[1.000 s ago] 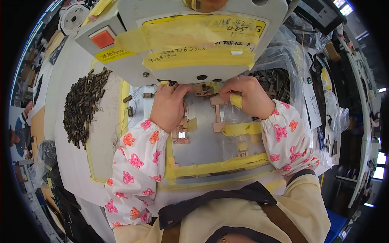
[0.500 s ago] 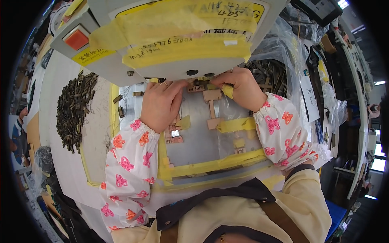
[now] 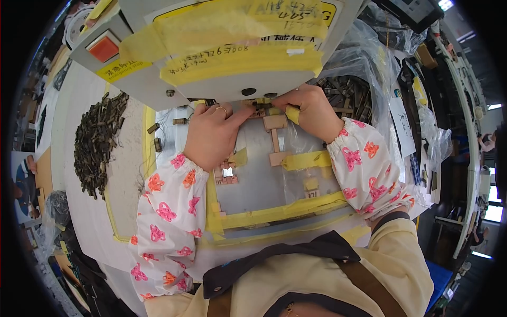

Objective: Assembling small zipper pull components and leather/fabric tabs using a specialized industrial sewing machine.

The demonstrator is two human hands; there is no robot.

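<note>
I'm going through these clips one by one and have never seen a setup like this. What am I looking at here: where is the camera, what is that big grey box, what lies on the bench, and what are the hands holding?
The camera sits on the person's head and looks down, so the edges curve. The two forearms in flowered sleeve covers are the person's own. The grey machine at the top is wrapped in yellow tape and has an orange-red button. Under its front edge lies a metal plate framed with yellow tape. The left hand, wearing a ring, rests on the plate with fingers reaching under the machine. The right hand pinches a small dark part there, beside a yellow-tipped piece. On the left lies a pile of small dark metal parts; more sit in a clear plastic bag on the right.
</note>
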